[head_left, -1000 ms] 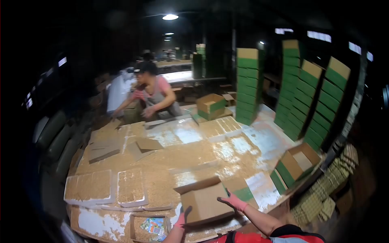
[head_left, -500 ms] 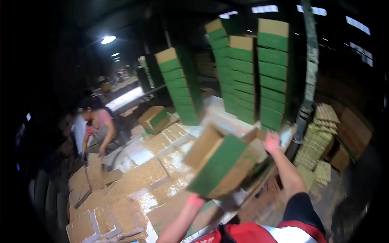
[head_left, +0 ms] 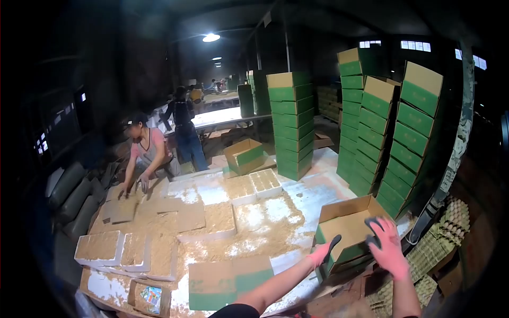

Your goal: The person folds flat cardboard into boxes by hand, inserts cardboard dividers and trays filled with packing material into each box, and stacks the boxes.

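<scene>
An open-topped cardboard box (head_left: pixel 342 254) with a green band sits at the near right of the table. My left hand (head_left: pixel 321 254), in a pink glove with dark fingertips, holds the box's near left side, its thumb up along the rim and its other fingers hidden. My right hand (head_left: pixel 388 245), gloved alike, is at the box's right wall with fingers spread and bent over the edge; how firmly it touches cannot be made out. To the left of my forearm lies a flat green-and-brown cardboard piece (head_left: pixel 228 281).
Tall stacks of green boxes (head_left: pixel 290 127) stand at the back and right (head_left: pixel 413 143). Sawdust-filled white trays (head_left: pixel 99 248) cover the table's left. A co-worker (head_left: pixel 148 148) bends over the far left. Egg trays (head_left: pixel 424 265) are stacked beyond a post (head_left: pixel 458 138).
The box has gone from tilted in the air to upright on the table at the right. My right hand has moved from its far end to the right wall. The view has turned left.
</scene>
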`<control>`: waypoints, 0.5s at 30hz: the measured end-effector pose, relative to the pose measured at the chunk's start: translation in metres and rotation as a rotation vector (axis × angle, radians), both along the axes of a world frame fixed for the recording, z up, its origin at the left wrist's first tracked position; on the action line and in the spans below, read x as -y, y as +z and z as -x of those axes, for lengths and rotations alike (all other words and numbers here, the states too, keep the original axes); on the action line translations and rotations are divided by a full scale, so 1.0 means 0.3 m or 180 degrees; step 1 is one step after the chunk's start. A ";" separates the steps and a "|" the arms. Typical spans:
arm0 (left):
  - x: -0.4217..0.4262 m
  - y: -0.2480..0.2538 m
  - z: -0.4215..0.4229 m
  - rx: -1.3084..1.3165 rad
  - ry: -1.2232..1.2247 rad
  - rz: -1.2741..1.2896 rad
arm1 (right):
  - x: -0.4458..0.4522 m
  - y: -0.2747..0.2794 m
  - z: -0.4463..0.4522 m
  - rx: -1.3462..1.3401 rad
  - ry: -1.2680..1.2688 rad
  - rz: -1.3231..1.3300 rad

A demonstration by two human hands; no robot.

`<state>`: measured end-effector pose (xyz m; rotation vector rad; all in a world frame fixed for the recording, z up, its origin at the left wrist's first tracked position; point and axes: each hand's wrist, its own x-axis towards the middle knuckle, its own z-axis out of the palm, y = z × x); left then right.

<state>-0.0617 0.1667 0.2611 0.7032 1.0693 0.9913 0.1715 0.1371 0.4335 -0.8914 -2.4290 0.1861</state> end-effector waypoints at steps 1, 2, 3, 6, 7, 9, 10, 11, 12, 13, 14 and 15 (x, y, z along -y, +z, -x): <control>0.020 -0.007 0.009 0.0045 -0.0130 0.0034 | -0.080 -0.119 0.026 0.0251 -0.0073 -0.0320; 0.037 -0.008 0.030 0.0084 -0.0264 0.0043 | -0.115 -0.200 0.055 0.0494 -0.0151 -0.0667; 0.073 -0.048 0.061 -0.0370 0.0115 -0.0248 | -0.093 -0.231 0.076 0.0352 -0.0204 -0.0682; 0.225 -0.305 0.299 -0.1657 0.0796 -0.0761 | 0.049 -0.149 0.199 -0.0344 -0.0311 -0.0942; 0.358 -0.341 0.417 -0.1728 0.0865 -0.0764 | 0.153 -0.105 0.265 -0.0526 -0.0166 -0.0606; 0.755 -0.309 0.608 -0.3078 0.1326 -0.0611 | 0.296 -0.221 0.405 -0.0548 0.0673 -0.0207; 0.921 -0.371 0.750 -0.5155 0.0710 -0.0265 | 0.337 -0.346 0.496 -0.0516 0.1179 0.0279; 1.078 -0.432 0.843 -0.3305 0.2434 0.1161 | 0.337 -0.611 0.590 -0.0231 0.1084 0.0470; 1.227 -0.546 0.963 -0.4128 0.2387 0.2199 | 0.365 -0.769 0.668 0.0180 0.0896 0.0637; 1.337 -0.590 1.011 -0.4016 0.2369 0.2688 | 0.373 -0.961 0.734 0.0709 0.0398 0.0954; 1.448 -0.606 1.016 -0.3880 0.2325 0.3175 | 0.369 -1.195 0.793 0.1315 -0.0287 0.1454; 1.483 -0.603 1.048 -0.3880 0.2355 0.3176 | 0.433 -1.214 0.857 0.1900 -0.0890 0.2373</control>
